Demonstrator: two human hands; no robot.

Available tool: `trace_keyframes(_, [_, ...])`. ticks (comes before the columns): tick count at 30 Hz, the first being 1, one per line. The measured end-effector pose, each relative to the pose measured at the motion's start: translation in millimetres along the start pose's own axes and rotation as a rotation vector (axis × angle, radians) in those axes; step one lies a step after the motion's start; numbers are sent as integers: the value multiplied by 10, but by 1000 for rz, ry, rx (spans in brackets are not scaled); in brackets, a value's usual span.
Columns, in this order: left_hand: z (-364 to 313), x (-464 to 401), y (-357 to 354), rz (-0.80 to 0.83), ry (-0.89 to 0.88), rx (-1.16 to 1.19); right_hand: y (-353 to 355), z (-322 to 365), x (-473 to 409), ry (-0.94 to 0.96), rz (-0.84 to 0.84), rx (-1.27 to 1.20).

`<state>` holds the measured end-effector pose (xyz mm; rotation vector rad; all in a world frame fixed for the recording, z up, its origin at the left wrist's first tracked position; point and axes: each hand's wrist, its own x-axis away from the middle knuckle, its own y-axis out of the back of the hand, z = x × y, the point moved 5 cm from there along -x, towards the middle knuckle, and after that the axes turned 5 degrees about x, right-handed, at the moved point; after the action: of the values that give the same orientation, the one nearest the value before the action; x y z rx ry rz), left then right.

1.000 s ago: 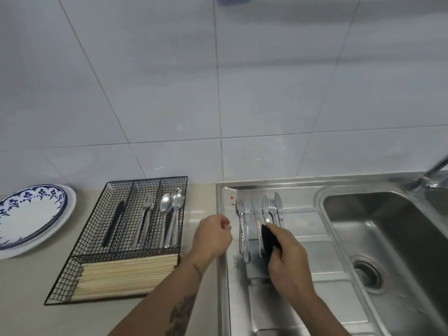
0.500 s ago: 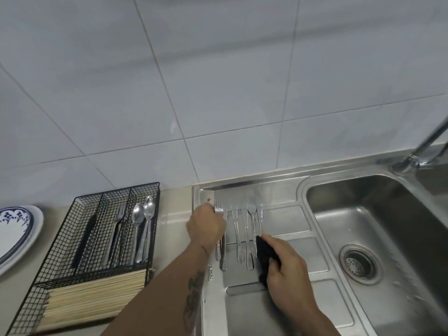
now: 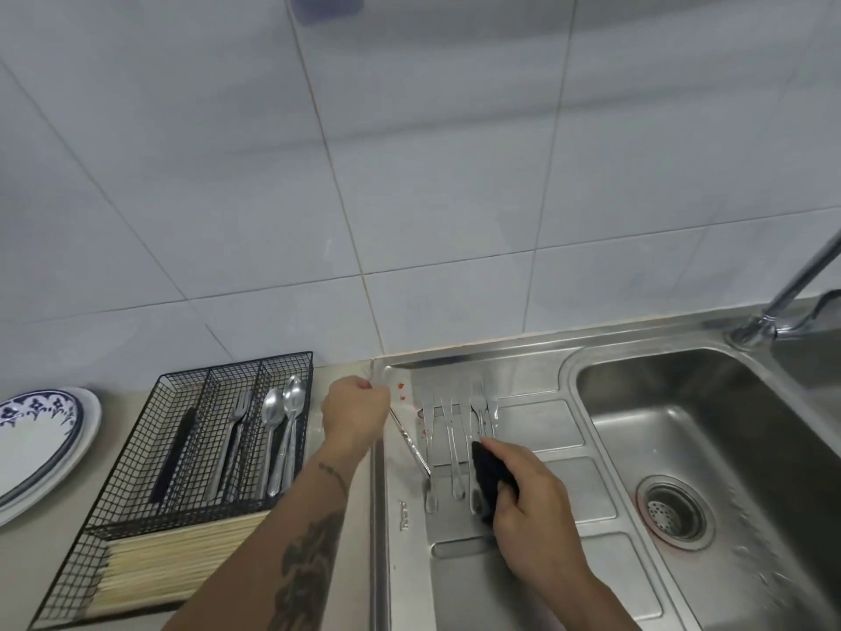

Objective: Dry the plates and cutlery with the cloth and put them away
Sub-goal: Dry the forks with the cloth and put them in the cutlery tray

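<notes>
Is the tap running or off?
Off, as far as shows: no stream falls from the tap into the sink, though its spout end is out of frame. Only droplets show inside.

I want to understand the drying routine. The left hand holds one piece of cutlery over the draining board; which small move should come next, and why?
Probably bring the lifted piece and the dark cloth together to wipe it. The left hand grips its upper end, its lower end slanting down towards the draining board; the right hand holds the cloth bunched beside it, not touching it.
</notes>
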<state>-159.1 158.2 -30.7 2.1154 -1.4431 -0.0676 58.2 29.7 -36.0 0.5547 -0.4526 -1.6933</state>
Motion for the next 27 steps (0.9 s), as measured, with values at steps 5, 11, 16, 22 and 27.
trace_keyframes(5, [53, 533, 293, 27, -90, 172, -60, 614, 137, 130, -46, 130])
trace_keyframes(11, [1, 1117, 511, 15, -140, 415, -256, 950, 464, 390, 12, 415])
trace_keyframes(16, [-86, 1334, 753, -16, -143, 473, -28, 991, 679, 382, -71, 464])
trace_keyframes(22, [-243, 1499, 878, 61, -137, 639, 152, 1088, 848, 415, -123, 482])
trace_keyframes(27, [-121, 1479, 1063, 125, -72, 730, 380, 896, 923, 256, -116, 374])
